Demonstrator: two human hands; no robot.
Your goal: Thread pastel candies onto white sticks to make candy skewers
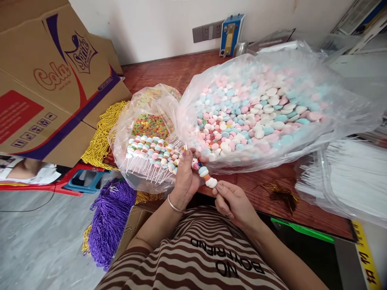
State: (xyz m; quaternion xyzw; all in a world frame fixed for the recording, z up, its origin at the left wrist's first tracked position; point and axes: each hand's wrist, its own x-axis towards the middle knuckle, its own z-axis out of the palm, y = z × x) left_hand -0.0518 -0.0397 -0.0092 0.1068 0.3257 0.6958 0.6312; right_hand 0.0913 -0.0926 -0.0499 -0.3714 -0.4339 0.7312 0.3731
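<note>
A candy skewer (pixel 203 170) with blue, orange and white pieces slants between my hands in front of my body. Its upper end lies in the closed fingers of my left hand (pixel 185 177), which wears a bracelet. At the lower end, beside the white candies, my right hand (pixel 236 201) pinches; the stick there is mostly hidden by the fingers. Just left of my left hand, several finished candy skewers (pixel 154 151) lie in rows with their white sticks toward me. They rest on a clear bag (pixel 122 133) of small colourful ring candies (pixel 152 127).
A large clear bag (pixel 208 86) of pastel candies covers the table's (pixel 157 64) middle. White sticks (pixel 350 177) in plastic lie at right, near dark gold twist ties (pixel 279 197). A cardboard box (pixel 60 108), gold beads (pixel 109 125) and purple beads (pixel 113 221) are at left.
</note>
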